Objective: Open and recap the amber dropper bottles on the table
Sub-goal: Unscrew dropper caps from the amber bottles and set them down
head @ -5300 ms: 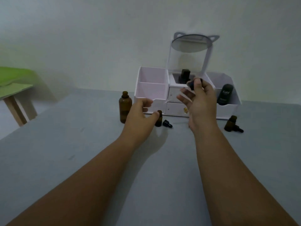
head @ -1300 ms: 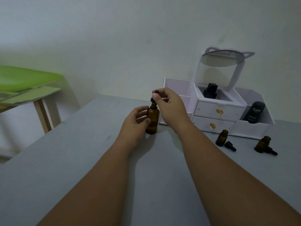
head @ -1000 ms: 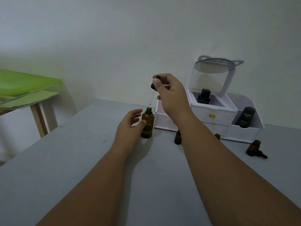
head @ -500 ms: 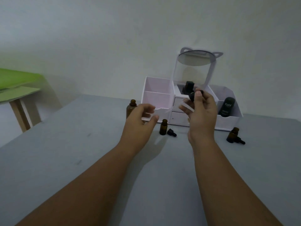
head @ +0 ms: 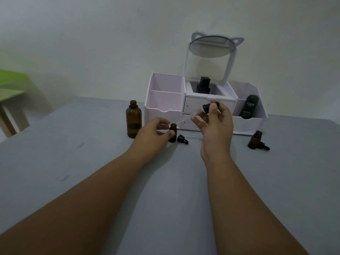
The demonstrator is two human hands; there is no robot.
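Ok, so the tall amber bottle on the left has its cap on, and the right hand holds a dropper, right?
Not quite: the head view shows the tall amber bottle uncapped, its neck open. The right hand does hold a dropper.

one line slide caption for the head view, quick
The left hand holds a small amber bottle while the right hand aims a black dropper cap toward it, near a white organizer.

Glossy large amber bottle (head: 133, 124), matt table (head: 77, 162)
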